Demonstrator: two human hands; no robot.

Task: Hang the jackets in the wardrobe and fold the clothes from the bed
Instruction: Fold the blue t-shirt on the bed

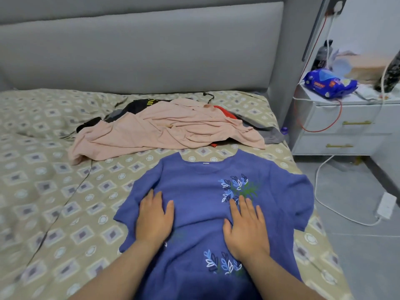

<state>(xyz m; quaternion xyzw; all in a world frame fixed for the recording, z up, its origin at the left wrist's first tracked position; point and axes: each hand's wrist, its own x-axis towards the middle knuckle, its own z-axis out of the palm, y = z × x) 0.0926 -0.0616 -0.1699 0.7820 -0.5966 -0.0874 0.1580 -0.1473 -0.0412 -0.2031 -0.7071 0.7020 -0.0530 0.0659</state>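
Note:
A blue short-sleeved top with embroidered leaves lies spread flat, front up, on the bed near its right edge. My left hand rests flat on its left side, fingers straight. My right hand presses flat on its right side, just below the leaf pattern. Further back lies a crumpled pink garment on top of a heap of dark, grey and red clothes. A black hanger hook sticks out behind the heap.
The grey padded headboard runs along the back. To the right stands a white bedside cabinet with a blue packet and clutter on top. Cables and a white power strip lie on the grey floor.

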